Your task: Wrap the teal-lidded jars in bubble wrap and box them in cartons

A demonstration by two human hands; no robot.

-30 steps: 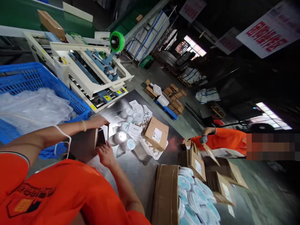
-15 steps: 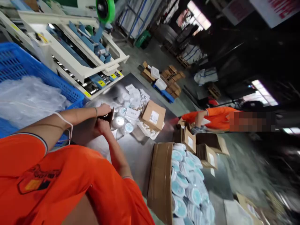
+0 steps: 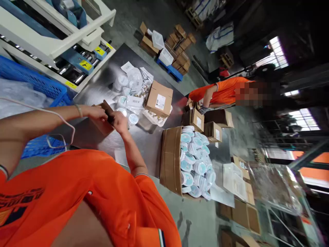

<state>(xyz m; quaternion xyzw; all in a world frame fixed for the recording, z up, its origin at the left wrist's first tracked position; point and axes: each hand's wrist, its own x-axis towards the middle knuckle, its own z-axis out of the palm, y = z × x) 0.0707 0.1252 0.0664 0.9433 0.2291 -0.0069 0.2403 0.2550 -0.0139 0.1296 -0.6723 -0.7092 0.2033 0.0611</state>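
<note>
We seem to be folding in the flaps of a small brown box (image 3: 103, 127); the next move probably calls for a steady grip and a firm press. It lies at the near left of the surface (image 3: 141, 144), between our hands and touching both. Our left hand (image 3: 97, 113) curls over its left edge, and our right hand (image 3: 120, 122) grips its right edge, fingers bent nearly closed. Beyond, to the right, lie tubs (image 3: 133, 119), then flat cartons (image 3: 157, 95).

Left hand (image 3: 97, 112), right hand (image 3: 120, 121), both on brown carton (image 3: 102, 127); metal table (image 3: 146, 145)
</note>
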